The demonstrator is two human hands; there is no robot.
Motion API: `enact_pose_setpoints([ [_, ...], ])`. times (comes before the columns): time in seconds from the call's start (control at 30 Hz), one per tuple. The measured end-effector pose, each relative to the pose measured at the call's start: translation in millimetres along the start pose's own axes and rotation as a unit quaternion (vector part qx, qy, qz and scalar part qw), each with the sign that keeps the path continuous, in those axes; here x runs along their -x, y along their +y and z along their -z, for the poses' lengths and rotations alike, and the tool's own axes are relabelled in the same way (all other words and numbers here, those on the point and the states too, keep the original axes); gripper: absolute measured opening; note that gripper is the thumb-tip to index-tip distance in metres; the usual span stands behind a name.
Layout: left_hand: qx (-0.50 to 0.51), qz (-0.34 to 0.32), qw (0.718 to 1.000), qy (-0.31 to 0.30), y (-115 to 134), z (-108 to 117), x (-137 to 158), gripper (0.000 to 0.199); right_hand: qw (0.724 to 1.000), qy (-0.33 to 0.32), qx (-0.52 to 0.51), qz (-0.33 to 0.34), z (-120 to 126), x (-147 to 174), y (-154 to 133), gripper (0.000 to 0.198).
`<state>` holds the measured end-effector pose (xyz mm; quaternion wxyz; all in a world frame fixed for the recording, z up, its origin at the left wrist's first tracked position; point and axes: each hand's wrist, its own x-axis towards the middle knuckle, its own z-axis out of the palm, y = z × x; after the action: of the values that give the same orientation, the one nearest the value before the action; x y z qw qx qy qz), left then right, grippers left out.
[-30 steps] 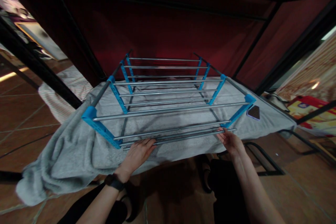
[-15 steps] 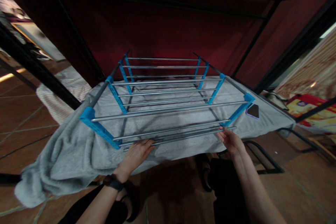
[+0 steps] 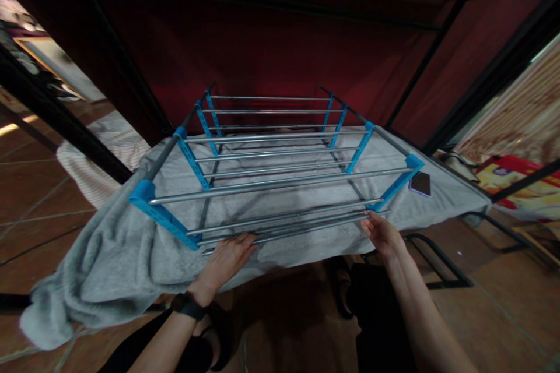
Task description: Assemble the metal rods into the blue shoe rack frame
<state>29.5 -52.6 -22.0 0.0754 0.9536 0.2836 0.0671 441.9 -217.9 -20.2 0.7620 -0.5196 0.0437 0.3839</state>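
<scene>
Rod [image 3: 315, 228] edged left, touching both hands [image 3: 227, 257] [image 3: 382, 234].

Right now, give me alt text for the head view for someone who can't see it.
The left hand and right hand touch a metal rod at the near edge of a blue-and-silver rack on a gray blanket; a phone lies to the right.

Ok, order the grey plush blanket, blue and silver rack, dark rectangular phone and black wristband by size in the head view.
1. Grey blanket
2. Rack
3. Phone and wristband: too alike to rank
</scene>
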Motion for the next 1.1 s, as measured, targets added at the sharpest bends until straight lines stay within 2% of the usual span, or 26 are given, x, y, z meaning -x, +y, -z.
enact_pose_setpoints([
  [0.23, -0.003, -0.010, 1.000, 0.017, -1, -4, 2, 0.026, 1.000, -0.011, 0.008, -0.002, 0, -1, 4, 0.025],
  [0.53, -0.006, -0.016, 1.000, 0.003, 2, -4, -2, 0.027, 0.997, -0.044, 0.034, -0.051, -9, 1, 26, 0.026],
  [0.67, -0.005, -0.018, 1.000, -0.003, 4, -1, -1, 0.029, 0.997, -0.053, 0.027, -0.052, -13, 3, 33, 0.024],
  [1.1, 0.015, -0.014, 1.000, -0.005, 10, 0, -4, 0.026, 0.996, -0.047, 0.044, -0.064, -21, 10, 50, 0.022],
])
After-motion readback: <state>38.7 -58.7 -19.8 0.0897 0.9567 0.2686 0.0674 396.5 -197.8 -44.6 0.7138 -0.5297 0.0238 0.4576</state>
